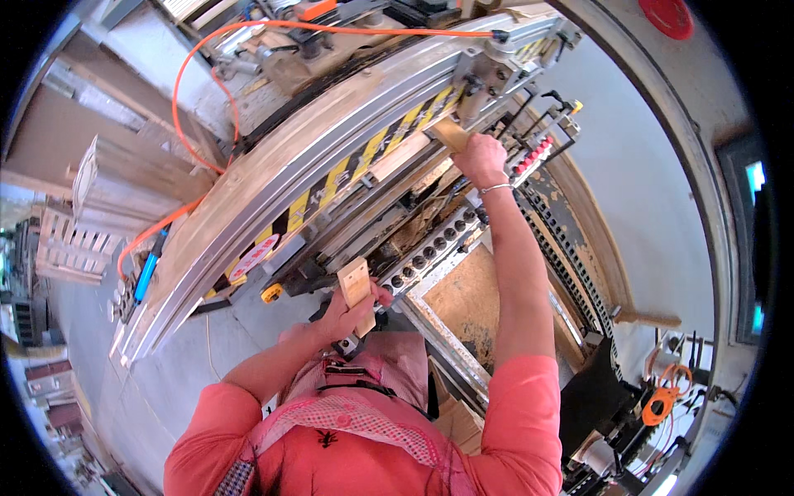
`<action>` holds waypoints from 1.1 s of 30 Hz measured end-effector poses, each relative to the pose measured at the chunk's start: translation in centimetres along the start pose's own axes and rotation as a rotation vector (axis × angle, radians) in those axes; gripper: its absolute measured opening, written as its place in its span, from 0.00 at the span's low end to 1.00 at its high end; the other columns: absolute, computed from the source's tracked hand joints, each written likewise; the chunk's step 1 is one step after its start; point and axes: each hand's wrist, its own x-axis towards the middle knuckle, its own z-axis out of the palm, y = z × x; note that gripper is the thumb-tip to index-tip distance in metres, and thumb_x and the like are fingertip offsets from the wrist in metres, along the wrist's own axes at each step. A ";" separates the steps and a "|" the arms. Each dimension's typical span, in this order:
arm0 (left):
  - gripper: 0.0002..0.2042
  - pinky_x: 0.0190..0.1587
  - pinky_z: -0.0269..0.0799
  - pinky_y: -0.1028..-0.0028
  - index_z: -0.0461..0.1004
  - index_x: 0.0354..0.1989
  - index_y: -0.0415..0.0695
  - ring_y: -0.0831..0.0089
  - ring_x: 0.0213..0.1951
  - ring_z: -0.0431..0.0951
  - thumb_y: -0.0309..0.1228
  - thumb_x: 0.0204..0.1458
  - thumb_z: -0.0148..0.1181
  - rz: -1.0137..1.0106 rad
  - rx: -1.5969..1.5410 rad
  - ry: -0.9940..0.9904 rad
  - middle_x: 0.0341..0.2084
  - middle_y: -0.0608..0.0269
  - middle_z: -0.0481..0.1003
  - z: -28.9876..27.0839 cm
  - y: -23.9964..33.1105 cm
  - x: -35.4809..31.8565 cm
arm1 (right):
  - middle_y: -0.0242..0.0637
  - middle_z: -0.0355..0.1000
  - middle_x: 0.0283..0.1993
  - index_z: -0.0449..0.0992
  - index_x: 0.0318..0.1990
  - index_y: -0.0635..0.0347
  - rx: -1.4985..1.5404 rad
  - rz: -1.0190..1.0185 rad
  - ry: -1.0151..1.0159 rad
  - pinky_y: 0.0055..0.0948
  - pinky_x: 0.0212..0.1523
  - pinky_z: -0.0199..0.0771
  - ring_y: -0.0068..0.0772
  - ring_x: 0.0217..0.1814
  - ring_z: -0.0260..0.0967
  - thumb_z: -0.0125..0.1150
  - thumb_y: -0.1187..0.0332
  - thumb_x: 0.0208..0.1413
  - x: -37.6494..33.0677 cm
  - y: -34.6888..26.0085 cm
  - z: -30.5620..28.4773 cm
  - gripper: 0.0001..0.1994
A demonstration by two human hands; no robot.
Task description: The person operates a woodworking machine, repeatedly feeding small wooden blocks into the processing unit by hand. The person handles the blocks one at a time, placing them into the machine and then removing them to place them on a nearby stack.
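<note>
My left hand [341, 312] is closed round a short, light wooden block [355, 283] with small dark holes near its top, close to my body at the machine's near edge. Stretched far forward, my right hand [481, 159] grips a flat yellowish piece of wood [449, 133] beside the metal clamp post of the machine. Just left of that piece, a pale wooden strip [402, 157] lies along the yellow-and-black striped rail [339, 178]. The fingertips of my right hand are partly hidden.
A row of round black knobs [439, 245] runs along a metal bar between my arms. Beside my right forearm lies a dusty brown panel [463, 302]. An orange hose [184, 74] loops over the far side. A stack of boards [132, 182] stands at left, and a red button [667, 16] sits at upper right.
</note>
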 end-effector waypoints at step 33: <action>0.14 0.28 0.70 0.74 0.66 0.38 0.40 0.76 0.26 0.72 0.40 0.55 0.51 -0.016 -0.074 1.222 0.24 0.63 0.72 -30.5 5.6 -27.1 | 0.51 0.72 0.40 0.72 0.43 0.66 -0.014 -0.326 0.396 0.42 0.41 0.70 0.51 0.41 0.71 0.65 0.59 0.42 -9.5 -5.5 0.0 0.23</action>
